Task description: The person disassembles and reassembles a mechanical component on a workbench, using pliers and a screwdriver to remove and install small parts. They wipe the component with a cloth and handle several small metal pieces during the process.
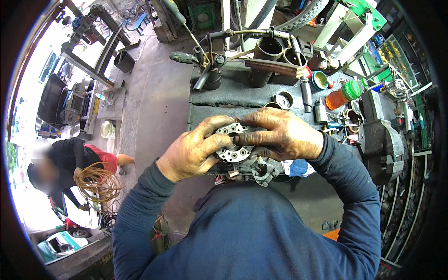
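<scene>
Both hands close round a round metal housing [227, 155] with bolt holes about its rim, above the near edge of the workbench. My left hand [192, 148] grips its left side, the thumb lying across the face toward the centre. From the right, my right hand [284, 135] holds the rim, with a finger pressed at the dark middle opening. Those fingers hide part of the centre. Just below my right hand is a second grey metal casting [265, 173]. Beyond the hands, a small metal cup-shaped part [283, 100] rests on the bench.
An orange-liquid bottle [339, 97] with a green top lies at the right, near an open grease tub [319, 80]. Dark cylinders [261, 70] stand at the back. A heavy dark machine block [380, 144] bounds the right. Far left, a person carries a coiled hose [100, 183].
</scene>
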A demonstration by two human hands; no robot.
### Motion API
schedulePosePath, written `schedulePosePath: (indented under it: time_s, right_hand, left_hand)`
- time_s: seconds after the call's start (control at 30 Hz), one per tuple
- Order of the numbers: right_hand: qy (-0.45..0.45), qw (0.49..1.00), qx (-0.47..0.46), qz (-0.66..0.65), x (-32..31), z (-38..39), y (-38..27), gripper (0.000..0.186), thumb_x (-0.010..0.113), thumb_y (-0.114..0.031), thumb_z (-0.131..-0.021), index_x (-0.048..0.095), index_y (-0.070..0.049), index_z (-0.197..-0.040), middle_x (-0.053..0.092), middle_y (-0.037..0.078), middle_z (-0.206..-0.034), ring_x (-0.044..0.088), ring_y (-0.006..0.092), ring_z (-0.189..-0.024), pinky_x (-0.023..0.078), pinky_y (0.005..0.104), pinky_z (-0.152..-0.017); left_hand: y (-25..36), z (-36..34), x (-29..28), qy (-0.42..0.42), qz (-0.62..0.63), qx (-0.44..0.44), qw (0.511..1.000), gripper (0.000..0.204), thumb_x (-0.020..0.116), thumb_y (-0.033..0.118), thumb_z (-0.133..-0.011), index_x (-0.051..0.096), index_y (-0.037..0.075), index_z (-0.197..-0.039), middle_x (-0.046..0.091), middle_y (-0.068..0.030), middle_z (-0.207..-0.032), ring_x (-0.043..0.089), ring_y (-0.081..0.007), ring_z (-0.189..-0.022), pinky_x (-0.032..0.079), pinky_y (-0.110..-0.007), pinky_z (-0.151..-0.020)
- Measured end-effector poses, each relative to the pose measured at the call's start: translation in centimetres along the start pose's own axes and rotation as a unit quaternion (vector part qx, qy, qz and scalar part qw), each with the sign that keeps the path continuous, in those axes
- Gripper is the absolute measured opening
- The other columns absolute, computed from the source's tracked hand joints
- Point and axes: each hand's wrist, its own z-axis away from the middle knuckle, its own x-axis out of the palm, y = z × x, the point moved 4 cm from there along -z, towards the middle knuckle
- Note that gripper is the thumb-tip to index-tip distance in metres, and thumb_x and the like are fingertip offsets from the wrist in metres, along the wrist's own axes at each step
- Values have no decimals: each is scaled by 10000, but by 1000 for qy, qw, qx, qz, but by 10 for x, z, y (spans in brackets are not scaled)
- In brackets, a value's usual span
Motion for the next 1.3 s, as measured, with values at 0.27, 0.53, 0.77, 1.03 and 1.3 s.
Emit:
schedulePosePath:
  time_s: [0.27, 0.53, 0.77, 1.03, 1.3]
  right_hand:
    - [-6, 1000, -7, 6, -2, -5, -4, 493, 835, -153, -753, 786, -160, -1244, 707, 151, -1305, 732, 359, -1022, 612, 436, -876]
    - [-72, 973, 100, -196, -4, -7, 11, 405, 880, -163, -828, 778, -105, -1216, 714, 151, -1175, 711, 380, -1075, 576, 472, -911]
    - [-165, 982, 58, -71, -15, -24, 4, 444, 850, -278, -827, 746, -154, -1240, 661, 165, -1069, 668, 428, -1023, 537, 525, -873]
    - [-138, 989, 34, -40, -14, -24, 3, 443, 847, -274, -818, 760, -156, -1237, 677, 177, -1101, 679, 432, -1011, 547, 535, -869]
    - [-126, 987, 54, -87, -15, -17, 5, 444, 858, -210, -817, 764, -128, -1242, 711, 177, -1250, 703, 427, -1087, 580, 509, -910]
  left_hand:
    - [5, 11, 7, 65, 10, -35, 997, 457, 836, -53, -717, 666, 105, -1111, 606, -216, -1462, 630, -429, -1319, 559, -462, -1064]
    - [0, -4, -3, 11, 84, -54, 995, 349, 792, -59, -746, 693, 78, -1052, 645, -160, -1443, 605, -373, -1372, 542, -431, -1089]
    - [4, -20, -18, -109, 4, -95, 989, 326, 825, 36, -759, 693, 71, -1054, 624, -171, -1414, 682, -392, -1226, 590, -439, -988]
    - [-7, -23, -16, -126, 62, -78, 987, 298, 833, 45, -766, 682, 68, -1021, 559, -171, -1323, 589, -349, -1276, 491, -445, -1090]
    - [-15, -5, -5, -97, 195, -102, 971, 379, 747, 3, -756, 675, 67, -1123, 497, -138, -1360, 526, -286, -1322, 417, -386, -1152]
